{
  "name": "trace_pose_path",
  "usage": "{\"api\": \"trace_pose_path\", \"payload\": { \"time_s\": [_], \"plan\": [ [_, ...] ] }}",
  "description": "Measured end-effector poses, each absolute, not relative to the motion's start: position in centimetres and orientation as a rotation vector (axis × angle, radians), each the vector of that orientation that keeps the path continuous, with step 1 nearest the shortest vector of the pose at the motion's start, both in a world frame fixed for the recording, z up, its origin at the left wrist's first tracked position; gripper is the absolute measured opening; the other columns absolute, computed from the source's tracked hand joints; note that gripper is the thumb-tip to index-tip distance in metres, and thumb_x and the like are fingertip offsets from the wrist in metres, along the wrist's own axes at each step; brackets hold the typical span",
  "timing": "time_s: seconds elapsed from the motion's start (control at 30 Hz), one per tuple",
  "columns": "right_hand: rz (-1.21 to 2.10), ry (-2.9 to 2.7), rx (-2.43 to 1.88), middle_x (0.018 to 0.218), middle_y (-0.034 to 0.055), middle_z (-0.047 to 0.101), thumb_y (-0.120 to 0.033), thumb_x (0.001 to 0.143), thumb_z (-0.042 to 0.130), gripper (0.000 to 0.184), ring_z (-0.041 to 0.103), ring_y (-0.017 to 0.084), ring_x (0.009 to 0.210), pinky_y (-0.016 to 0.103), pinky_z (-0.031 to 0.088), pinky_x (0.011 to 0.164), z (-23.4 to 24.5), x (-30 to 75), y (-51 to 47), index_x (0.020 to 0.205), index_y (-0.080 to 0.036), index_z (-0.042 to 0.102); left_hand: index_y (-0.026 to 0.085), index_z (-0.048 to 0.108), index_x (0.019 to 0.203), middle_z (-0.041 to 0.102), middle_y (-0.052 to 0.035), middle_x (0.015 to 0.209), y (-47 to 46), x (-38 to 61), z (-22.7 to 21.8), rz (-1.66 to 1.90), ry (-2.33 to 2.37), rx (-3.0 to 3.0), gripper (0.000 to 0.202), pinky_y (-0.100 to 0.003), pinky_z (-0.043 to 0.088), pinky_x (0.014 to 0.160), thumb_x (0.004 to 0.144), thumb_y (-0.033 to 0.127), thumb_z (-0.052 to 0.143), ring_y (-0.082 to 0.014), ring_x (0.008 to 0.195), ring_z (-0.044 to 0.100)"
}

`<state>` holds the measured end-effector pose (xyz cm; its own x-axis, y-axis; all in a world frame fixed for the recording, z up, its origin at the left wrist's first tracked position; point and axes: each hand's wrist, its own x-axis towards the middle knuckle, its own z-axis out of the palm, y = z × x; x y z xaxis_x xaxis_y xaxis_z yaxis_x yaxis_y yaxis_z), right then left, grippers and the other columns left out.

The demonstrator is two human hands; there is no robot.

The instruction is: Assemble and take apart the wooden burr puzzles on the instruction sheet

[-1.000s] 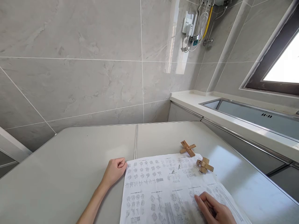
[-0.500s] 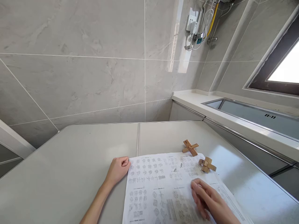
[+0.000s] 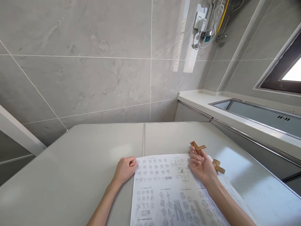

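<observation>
A printed instruction sheet [image 3: 164, 188] lies flat on the grey table [image 3: 82, 157]. My left hand [image 3: 125, 169] rests at the sheet's top left corner, fingers curled into a loose fist with nothing visible in them. My right hand [image 3: 201, 164] hovers over the sheet's top right corner, palm turned up and fingers spread, fingertips close to the far wooden cross puzzle [image 3: 197, 146]. A second wooden puzzle [image 3: 218, 166] sits just right of that hand, partly hidden by it.
A tiled wall [image 3: 94, 62] rises behind the table. To the right runs a white counter [image 3: 202, 100] with a steel sink [image 3: 258, 114]. A wall socket with cables and pipes [image 3: 207, 25] hangs above, and a dark-framed window [image 3: 282, 75] is at the right edge.
My right hand has moved from the sheet's lower right up to its top right corner, opening beside the wooden puzzles. The left hand has stayed put. The view has shifted slightly.
</observation>
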<state>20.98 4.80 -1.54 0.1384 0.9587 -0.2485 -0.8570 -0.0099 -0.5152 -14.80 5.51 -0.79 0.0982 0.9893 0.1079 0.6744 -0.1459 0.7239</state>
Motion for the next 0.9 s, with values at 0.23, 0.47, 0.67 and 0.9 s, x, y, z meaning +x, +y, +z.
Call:
{"api": "trace_pose_path", "payload": {
  "time_s": [0.23,0.47,0.67,0.9],
  "plan": [
    [1.391,-0.376,-0.745,0.068,-0.0069,0.048,-0.033,0.09,0.074,0.024,0.036,0.007,0.044,0.017,0.04,0.035,-2.6,20.2,5.6,0.086,-0.024,0.052,0.022,0.015,0.066,0.015,0.005,0.062,5.2,-14.7,-0.6,0.808,1.637,1.935,0.035,-0.032,0.01,0.058,0.075,0.019,0.048,-0.0136,0.061,0.014],
    [1.572,-0.85,-0.925,0.061,-0.0058,0.05,-0.057,0.096,0.067,0.038,0.045,0.01,0.045,0.021,0.034,0.038,-1.7,16.5,2.8,0.086,-0.021,0.058,0.022,0.021,0.063,0.02,0.0062,0.057,4.8,-13.8,-0.2,0.889,1.689,2.017,0.035,-0.031,0.017,0.058,0.081,0.02,0.051,-0.0136,0.057,0.017],
    [1.804,-1.291,-0.909,0.051,-0.0062,0.047,-0.06,0.1,0.053,0.049,0.046,0.01,0.04,0.024,0.036,0.043,-0.8,15.0,1.1,0.069,-0.022,0.048,0.023,0.054,0.09,0.061,-0.0003,0.089,3.0,-10.8,1.2,0.975,1.511,2.027,0.016,-0.029,0.047,0.081,0.09,0.036,0.063,-0.0178,0.085,0.057],
    [1.894,-1.372,-0.864,0.05,-0.0068,0.046,-0.046,0.095,0.055,0.042,0.042,0.009,0.038,0.024,0.033,0.043,-0.4,15.1,0.2,0.063,-0.024,0.041,0.029,0.017,0.163,0.041,-0.0185,0.161,1.4,-8.4,0.4,0.924,0.921,1.928,0.129,-0.052,0.04,0.119,0.064,0.051,0.097,-0.0356,0.144,0.046]
  ]
}}
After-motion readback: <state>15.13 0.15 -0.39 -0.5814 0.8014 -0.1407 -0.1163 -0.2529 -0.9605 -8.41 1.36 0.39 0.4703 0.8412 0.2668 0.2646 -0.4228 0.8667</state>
